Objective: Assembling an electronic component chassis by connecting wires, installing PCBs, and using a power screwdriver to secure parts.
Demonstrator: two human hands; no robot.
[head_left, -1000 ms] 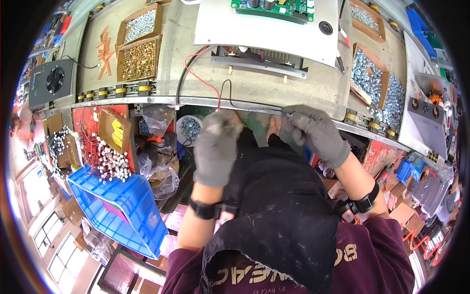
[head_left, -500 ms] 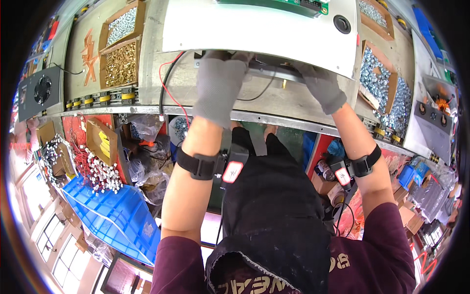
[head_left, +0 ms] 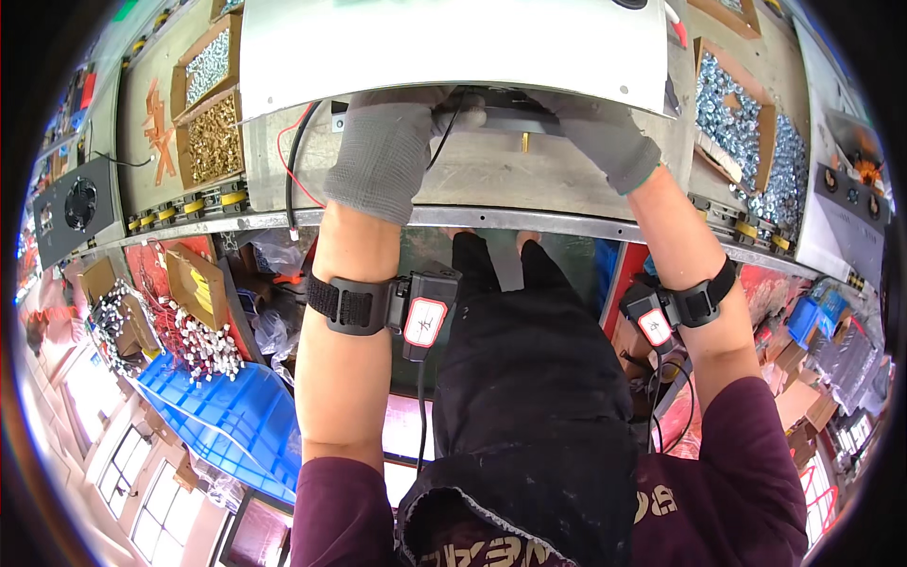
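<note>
A large white metal panel (head_left: pixel 453 52) fills the top middle, its near edge raised above the bench. My left hand (head_left: pixel 383 146), in a grey knit glove, reaches under that edge. Part of its fingers shows beside a thin black cable (head_left: pixel 446 134), smeared and mostly in shadow. Also gloved in grey, my right hand (head_left: pixel 605 142) goes under the panel further right, its fingers hidden. Between the hands, a metal bar (head_left: pixel 515 123) runs beneath the panel, with a small brass post (head_left: pixel 525 143) below it. What the fingers grip, if anything, is out of sight.
Cardboard trays of brass fasteners (head_left: pixel 213 142) and silver fasteners (head_left: pixel 208 68) lie left. Another fastener tray (head_left: pixel 732 109) stands right, with loose pieces spilled beside it. The bench edge (head_left: pixel 529 220) crosses below my hands. A blue crate (head_left: pixel 222 416) sits lower left.
The white panel appears larger and further left, its near edge higher in view; the green circuit board on it has left the picture. Both my hands have moved left with it, still underneath.
</note>
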